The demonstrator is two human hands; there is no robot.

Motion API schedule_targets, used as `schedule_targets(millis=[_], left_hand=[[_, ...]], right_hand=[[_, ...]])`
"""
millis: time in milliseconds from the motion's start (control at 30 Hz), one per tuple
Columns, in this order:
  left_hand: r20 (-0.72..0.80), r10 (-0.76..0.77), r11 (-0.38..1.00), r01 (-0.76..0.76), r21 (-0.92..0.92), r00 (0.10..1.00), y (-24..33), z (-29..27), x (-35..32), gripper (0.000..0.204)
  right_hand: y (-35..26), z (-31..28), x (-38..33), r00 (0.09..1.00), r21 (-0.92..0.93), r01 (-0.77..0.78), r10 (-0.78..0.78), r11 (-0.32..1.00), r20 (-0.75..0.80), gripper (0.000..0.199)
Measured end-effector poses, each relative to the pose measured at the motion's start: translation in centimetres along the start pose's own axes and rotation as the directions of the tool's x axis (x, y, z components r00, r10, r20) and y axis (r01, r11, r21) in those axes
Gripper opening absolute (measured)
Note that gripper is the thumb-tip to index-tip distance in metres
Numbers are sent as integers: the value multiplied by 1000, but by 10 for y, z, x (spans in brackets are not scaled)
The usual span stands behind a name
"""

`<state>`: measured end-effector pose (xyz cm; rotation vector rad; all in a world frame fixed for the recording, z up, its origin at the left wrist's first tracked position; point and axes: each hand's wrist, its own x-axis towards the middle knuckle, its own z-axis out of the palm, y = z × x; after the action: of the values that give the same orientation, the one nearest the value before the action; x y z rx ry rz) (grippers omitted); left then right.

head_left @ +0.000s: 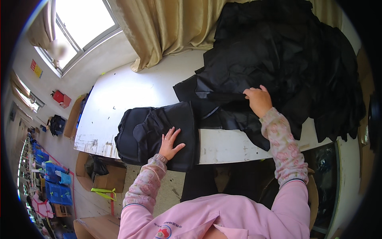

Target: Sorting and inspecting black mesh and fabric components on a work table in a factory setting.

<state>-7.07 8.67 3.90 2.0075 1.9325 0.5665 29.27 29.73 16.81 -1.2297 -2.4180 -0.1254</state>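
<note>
Left hand (170,144) lay flat, fingers spread, on a folded black stack (159,133) at the near edge of the white table (127,91). Right hand (258,99), fingers curled on cloth, gripped the big unsorted black pile (286,59) just beside it; most pieces looked left to do

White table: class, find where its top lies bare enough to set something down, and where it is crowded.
The white table is bare from the folded black stack under the left hand back to the curtain. A narrow strip is bare along the near edge. The right side is crowded: the black fabric heap, gripped by the right hand.
</note>
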Motion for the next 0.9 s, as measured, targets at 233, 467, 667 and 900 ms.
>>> schedule_targets(millis=[233,467,667,900], left_hand=[[-223,503,736,-549,-396,835,160,-72,53,109],[-420,324,262,-507,-821,848,277,-93,73,37],[-288,-20,-233,-284,-930,958,286,-105,63,34],[-353,-125,-146,-369,-918,927,270,-82,60,31]], right_hand=[[-56,-168,-22,907,-140,352,-374,925,-192,13],[-80,-200,-37,605,-293,176,-338,940,-721,31],[-97,-112,-111,904,485,22,189,874,-383,105],[-115,-43,-110,910,902,-129,410,411,-57,29]])
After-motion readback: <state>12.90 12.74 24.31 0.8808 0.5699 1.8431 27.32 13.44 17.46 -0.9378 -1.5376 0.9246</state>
